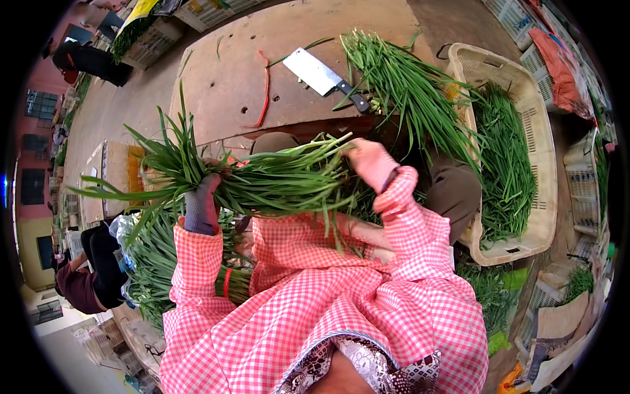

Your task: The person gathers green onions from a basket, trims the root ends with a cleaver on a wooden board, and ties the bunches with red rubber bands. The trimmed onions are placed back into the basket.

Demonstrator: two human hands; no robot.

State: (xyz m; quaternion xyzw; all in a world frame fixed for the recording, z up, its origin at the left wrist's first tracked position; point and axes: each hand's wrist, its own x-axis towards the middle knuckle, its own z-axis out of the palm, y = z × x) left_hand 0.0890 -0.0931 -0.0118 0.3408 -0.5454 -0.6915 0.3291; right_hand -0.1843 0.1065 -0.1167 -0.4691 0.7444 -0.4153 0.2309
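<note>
A bunch of garlic chives (pixel 285 184) lies crosswise above my lap, leaf tips to the left and pale stalk ends to the right. My left hand (pixel 203 202), in a grey-purple glove, is closed around it near the leaf tips. At the stalk ends is my right hand (pixel 372 165), its fingers blurred; whether it pinches any stalks is unclear. Beyond the bunch, a cleaver (pixel 315 74) with a black handle rests on a worn board (pixel 216 93). More loose chives (pixel 398 88) spread over the board's right side. A red tie strip (pixel 267 93) lies left of the cleaver.
To my right stands a cream plastic crate (pixel 546 197) with cut chives (pixel 507 167) inside. Bundled chives (pixel 157 266) with a red band (pixel 227 283) lie by my left arm. A carton (pixel 96 182) is farther left. Other people (pixel 91 61) are at the left; stacked crates line the right.
</note>
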